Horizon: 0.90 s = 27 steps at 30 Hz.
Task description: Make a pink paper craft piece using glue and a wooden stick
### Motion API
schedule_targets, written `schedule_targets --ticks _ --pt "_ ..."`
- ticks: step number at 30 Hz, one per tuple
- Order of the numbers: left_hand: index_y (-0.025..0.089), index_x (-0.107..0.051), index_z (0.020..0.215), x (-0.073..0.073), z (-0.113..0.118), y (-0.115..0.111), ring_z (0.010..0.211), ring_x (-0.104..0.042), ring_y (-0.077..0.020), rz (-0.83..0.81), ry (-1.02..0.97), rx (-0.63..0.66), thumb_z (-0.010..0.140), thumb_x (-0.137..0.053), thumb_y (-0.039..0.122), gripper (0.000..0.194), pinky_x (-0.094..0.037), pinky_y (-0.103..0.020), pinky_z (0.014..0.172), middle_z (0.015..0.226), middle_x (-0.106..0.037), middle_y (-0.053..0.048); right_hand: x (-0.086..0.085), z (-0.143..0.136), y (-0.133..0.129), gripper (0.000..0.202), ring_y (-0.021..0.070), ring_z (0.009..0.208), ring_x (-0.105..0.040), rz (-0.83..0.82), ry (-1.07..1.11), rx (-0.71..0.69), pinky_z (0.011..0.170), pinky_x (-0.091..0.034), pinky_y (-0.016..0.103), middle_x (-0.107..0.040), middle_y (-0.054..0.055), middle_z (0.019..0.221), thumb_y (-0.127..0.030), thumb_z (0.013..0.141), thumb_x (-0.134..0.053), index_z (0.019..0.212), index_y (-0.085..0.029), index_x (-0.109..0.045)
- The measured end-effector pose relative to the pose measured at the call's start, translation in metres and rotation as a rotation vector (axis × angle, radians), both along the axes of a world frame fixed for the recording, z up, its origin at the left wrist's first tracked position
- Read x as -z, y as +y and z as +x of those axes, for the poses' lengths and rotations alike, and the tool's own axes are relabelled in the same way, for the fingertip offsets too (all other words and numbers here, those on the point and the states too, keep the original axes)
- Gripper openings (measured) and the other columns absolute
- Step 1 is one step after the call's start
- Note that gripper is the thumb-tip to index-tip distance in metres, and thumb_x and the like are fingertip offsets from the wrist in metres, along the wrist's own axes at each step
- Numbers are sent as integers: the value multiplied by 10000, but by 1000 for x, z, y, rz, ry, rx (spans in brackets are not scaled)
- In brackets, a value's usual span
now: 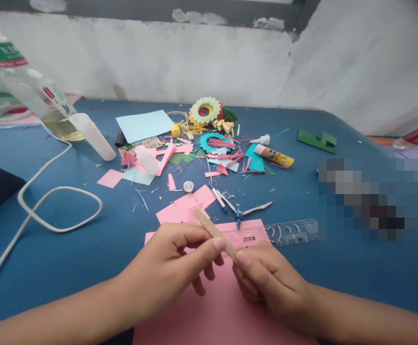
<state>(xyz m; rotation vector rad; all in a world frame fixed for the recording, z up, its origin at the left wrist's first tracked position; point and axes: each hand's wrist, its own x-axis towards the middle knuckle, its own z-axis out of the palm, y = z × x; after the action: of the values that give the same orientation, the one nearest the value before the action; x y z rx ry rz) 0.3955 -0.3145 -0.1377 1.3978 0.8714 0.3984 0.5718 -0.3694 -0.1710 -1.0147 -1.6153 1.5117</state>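
Observation:
A flat wooden craft stick (209, 225) slants between my two hands above a large pink paper sheet (226, 306). My left hand (183, 258) pinches the stick along its middle with thumb and fingers. The lower end sits between the thumb and curled fingers of my right hand (273, 278). Just beyond, a clear plastic ruler (295, 232) lies across the sheet's far edge. A drawing compass (240, 212) with spread legs rests behind the ruler, beside smaller pink paper pieces (180, 206).
Paper scraps, a yellow glue tube (275, 156) and a pleated paper ring (206, 112) lie towards the wall. At left stand a tilted-looking plastic bottle (60, 127) and a white tube (94, 136), near a looping white cable (61, 189). A green piece (316, 140) lies right; a pixelated patch hides something.

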Motion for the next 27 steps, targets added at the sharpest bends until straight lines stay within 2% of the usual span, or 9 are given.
schedule_targets --ticks 4,8,12,17,22,27 --pt "114 -578 640 5 1 -1 435 -539 -62 32 -28 -4 855 -452 350 343 -431 -138 429 530 -524 18 -4 1 1 418 59 412 -336 117 -142 -13 408 -270 202 -342 -50 482 -299 954 -226 573 -185 -353" --pt "96 -598 704 7 0 2 492 -547 -84 83 -35 9 873 -402 380 384 -474 -173 453 609 -543 -18 -5 2 2 408 71 437 -337 174 -205 1 435 -263 221 -339 -48 492 -288 947 -228 572 -187 -353" --pt "93 -630 771 6 0 7 540 -554 -105 17 -128 6 870 -391 445 437 -504 -202 444 688 -558 -43 -5 2 2 400 80 440 -319 195 -226 28 441 -237 239 -321 -50 488 -300 942 -232 575 -191 -346" --pt "109 -663 731 8 1 8 486 -550 -89 -95 -96 -13 849 -472 404 370 -487 -179 410 636 -565 -24 -5 2 1 364 74 441 -326 225 -257 13 456 -257 228 -314 -57 498 -253 932 -243 585 -192 -334" --pt "137 -689 630 12 0 6 633 -619 -123 3 -175 -16 852 -494 309 341 -549 -202 607 537 -605 -38 -3 3 0 346 69 435 -325 238 -244 -5 449 -247 226 -316 -59 496 -250 931 -260 599 -189 -338" --pt "134 -706 727 9 2 7 452 -563 -63 -132 -242 -14 793 -573 215 169 -518 -152 417 708 -639 -33 -3 3 0 341 68 438 -333 243 -232 -16 459 -258 222 -314 -60 501 -237 931 -255 606 -189 -343"
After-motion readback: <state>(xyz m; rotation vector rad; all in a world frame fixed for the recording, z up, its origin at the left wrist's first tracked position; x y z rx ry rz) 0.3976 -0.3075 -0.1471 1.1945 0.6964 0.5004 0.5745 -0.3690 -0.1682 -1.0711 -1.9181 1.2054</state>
